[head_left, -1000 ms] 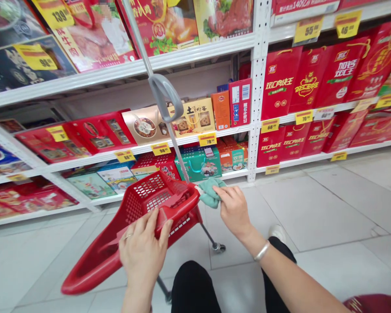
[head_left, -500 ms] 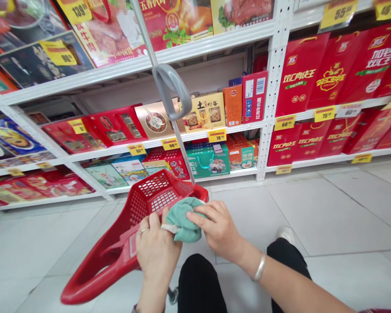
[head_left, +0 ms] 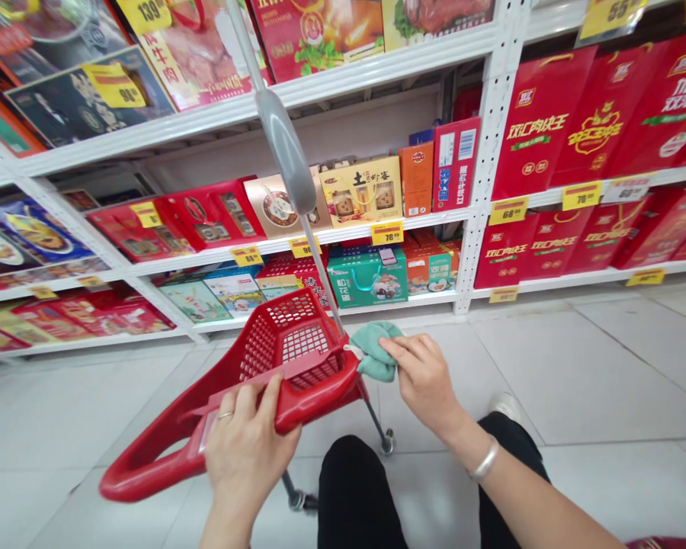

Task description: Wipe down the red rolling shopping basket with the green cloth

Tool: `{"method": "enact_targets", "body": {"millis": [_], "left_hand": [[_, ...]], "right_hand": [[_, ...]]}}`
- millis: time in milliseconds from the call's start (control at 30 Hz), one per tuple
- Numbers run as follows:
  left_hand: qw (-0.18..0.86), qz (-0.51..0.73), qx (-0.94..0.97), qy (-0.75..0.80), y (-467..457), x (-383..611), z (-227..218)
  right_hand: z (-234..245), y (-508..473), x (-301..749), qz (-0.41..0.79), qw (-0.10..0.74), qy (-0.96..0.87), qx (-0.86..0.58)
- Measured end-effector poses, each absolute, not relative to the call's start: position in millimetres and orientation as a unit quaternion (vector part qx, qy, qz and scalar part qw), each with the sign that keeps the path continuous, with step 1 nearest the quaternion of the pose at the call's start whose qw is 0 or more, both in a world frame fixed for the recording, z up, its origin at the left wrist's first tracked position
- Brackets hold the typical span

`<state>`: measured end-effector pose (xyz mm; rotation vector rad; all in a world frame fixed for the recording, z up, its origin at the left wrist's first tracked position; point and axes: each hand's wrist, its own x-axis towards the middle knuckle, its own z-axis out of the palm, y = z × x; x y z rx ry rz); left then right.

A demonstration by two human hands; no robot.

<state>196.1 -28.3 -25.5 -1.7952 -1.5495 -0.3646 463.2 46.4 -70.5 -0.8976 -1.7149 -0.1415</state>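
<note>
Looking down from the person's head, the view took in a red plastic shopping basket (head_left: 314,396) with latticed walls, tilted across the lower centre of the frame. Its long, looped handle reached toward the lower left. A thin metal pole (head_left: 315,267) rose from the basket to a grey grip (head_left: 283,141) near the upper middle, and a small caster wheel (head_left: 387,442) sat on the tiled floor (head_left: 577,374) below. The left hand (head_left: 245,457), wearing a thin ring, sat at the lower centre with its fingers curled closely over the basket's rim. The right hand (head_left: 426,385), forearm reaching in from the lower right, wore a silver bangle (head_left: 485,461). Its fingers lay close together on a crumpled teal cloth (head_left: 377,352), which sat just right of the basket's far corner, touching it. The cloth looked soft, light and easy to bunch, so any loose fold would likely give a hold. The basket looked light but stiff, with its rim the natural place to grip. White metal shelves (head_left: 495,152) of boxed goods and red gift bags (head_left: 540,130) filled the upper frame.
</note>
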Motion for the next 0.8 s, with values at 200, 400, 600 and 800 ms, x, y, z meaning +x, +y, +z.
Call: {"method": "enact_targets", "body": {"millis": [200, 400, 600, 800], "left_hand": [[0.382, -0.156, -0.714, -0.566, -33.1, 196.2, -27.4], [0.368, -0.17, -0.744, -0.531, -35.4, 183.5, -26.9], [0.354, -0.176, -0.779, -0.486, -39.5, 164.8, -23.3], [0.335, -0.175, -0.808, -0.452, -43.9, 162.1, -20.4]], "right_hand": [[-53.8, 19.6, 470.5, -0.043, 0.621, -0.703, -0.344], [-38.2, -18.0, 450.2, -0.063, 0.572, -0.787, -0.221], [-48.2, -19.9, 443.9, -0.026, 0.581, -0.78, -0.23], [-57.4, -14.4, 452.1, 0.0, 0.596, -0.76, -0.258]]}}
